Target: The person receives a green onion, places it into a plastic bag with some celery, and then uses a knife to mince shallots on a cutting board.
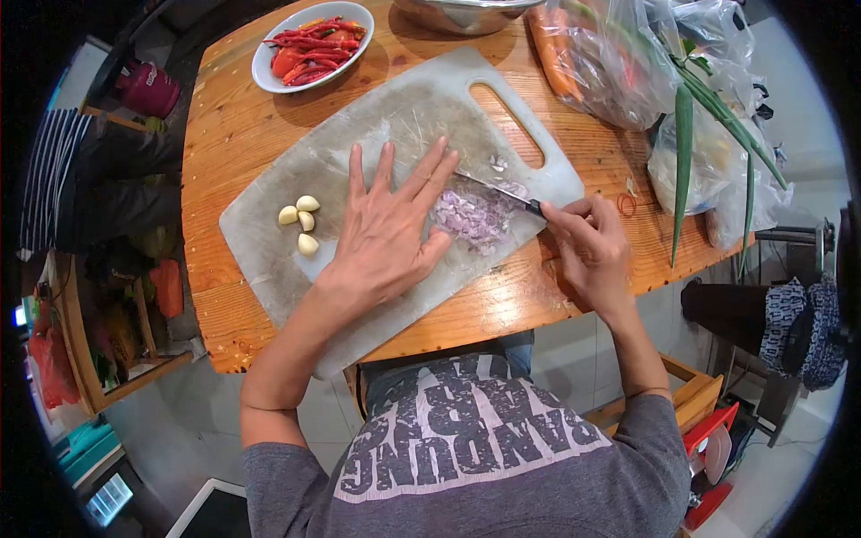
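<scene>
My right hand [592, 247] is closed around the black handle of a knife [502, 191], whose thin blade points left across the cutting board [359, 345]. Just below the blade lies a pile of finely chopped shallot [473, 218], pale purple. My left hand [386, 224] is spread with its fingers stretched over the board, and its index fingertip is close to the knife's tip. Left of that hand sit several peeled garlic cloves [306, 221]. A few chopped bits [499, 163] lie above the blade.
A white bowl [260, 67] of red chillies stands at the back left, beside a metal bowl [466, 16]. Plastic bags with carrots [554, 58] and green scallions [683, 161] crowd the right side. A rubber band [627, 205] lies on the wooden table [220, 296].
</scene>
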Motion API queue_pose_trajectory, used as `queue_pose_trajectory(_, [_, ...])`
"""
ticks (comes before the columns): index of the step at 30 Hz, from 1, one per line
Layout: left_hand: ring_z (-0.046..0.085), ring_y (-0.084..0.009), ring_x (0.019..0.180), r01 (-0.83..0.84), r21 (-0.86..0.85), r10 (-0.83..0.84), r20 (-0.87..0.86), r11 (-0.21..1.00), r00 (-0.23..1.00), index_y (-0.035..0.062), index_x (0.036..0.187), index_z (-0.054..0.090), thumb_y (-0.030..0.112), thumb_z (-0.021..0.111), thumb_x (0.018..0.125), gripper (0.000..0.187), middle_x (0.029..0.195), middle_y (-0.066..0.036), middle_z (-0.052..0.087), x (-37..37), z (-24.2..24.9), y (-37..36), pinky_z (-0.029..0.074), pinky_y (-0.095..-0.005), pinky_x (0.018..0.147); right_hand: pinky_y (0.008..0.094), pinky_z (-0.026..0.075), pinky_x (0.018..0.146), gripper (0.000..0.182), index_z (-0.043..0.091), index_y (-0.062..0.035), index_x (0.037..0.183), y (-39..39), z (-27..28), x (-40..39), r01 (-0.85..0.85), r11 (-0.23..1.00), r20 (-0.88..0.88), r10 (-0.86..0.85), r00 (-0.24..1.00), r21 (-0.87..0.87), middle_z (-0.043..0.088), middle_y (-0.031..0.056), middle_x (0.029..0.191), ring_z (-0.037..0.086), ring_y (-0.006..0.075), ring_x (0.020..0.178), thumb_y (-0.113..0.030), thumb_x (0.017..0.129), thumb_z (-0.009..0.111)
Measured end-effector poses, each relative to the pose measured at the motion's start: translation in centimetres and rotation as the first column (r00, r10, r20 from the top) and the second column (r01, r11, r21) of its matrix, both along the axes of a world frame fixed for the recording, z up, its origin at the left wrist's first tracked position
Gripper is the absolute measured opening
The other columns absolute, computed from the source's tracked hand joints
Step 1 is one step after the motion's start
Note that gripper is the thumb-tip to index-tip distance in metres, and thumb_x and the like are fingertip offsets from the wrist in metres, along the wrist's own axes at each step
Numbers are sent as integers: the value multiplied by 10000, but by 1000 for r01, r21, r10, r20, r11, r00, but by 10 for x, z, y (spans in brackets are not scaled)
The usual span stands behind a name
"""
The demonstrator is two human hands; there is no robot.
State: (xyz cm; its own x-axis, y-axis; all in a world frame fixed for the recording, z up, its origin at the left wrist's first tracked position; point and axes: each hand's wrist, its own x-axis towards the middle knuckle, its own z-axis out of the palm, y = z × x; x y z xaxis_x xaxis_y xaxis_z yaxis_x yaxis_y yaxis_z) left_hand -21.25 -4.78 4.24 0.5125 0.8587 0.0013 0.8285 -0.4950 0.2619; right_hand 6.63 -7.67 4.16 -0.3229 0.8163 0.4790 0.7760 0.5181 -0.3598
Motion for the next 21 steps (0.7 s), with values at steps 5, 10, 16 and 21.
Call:
queue_pose_trajectory(5, [225,-504,1509,-28,15,27,23,999,999,140,1629,243,302,553,868,838,1686,-71,274,6,-2,2,-35,-635,1241,369,472,667,418,784,-124,1109,18,15,4,10,1000,50,-11,999,16,625,64,864,580,260,791,35,724,745])
queue_pose_trajectory(10, [247,-506,1501,-56,23,56,24,998,998,132,1627,250,316,557,870,837,1683,-73,280,7,-1,3,-36,-642,1238,375,475,688,465,782,-143,1128,20,-2,3,15,1000,-6,-15,1000,12,634,70,901,582,266,810,38,702,738])
queue_pose_trajectory(16, [267,-500,1495,-21,8,21,0,1000,1000,136,1624,259,322,553,883,819,1680,-71,290,3,1,4,-29,-617,1249,367,473,671,505,782,-131,1135,2,-3,-1,42,998,21,-43,999,46,621,70,883,573,257,796,45,666,718])
queue_pose_trajectory(21, [286,-509,1481,-16,61,13,52,998,999,110,1601,315,350,544,894,781,1653,-98,337,3,-1,7,-21,-616,1250,345,471,648,486,790,-138,1115,0,-8,-4,33,999,-20,-33,999,20,618,57,860,572,240,775,48,668,744])
